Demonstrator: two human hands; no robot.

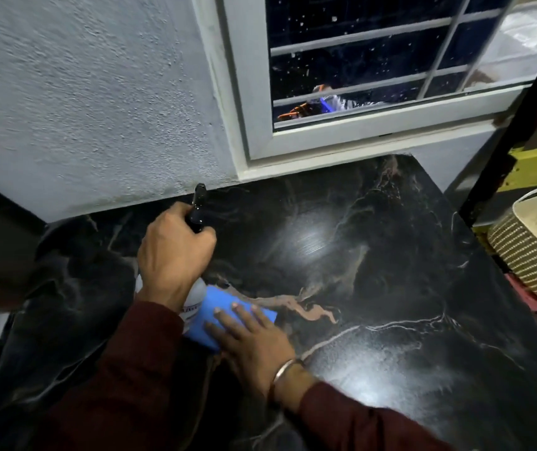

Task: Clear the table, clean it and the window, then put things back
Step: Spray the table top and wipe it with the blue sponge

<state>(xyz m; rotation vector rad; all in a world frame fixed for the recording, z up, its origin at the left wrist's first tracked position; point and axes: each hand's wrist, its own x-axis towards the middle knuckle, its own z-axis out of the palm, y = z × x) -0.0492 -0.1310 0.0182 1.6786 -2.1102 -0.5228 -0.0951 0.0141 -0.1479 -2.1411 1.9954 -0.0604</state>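
Desk-cleaning step judged in hand: a spray bottle [195, 219] is being gripped by the left hand [173, 252] near the desk's [390, 288] far edge, while a blue cloth [228, 315] is being pressed flat under the right hand's [251, 343] straightened fingers. Next, wiping across the wet surface is being called for.

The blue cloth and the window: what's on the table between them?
Nothing: in the head view, only bare dark marble table lies between the blue cloth and the window.
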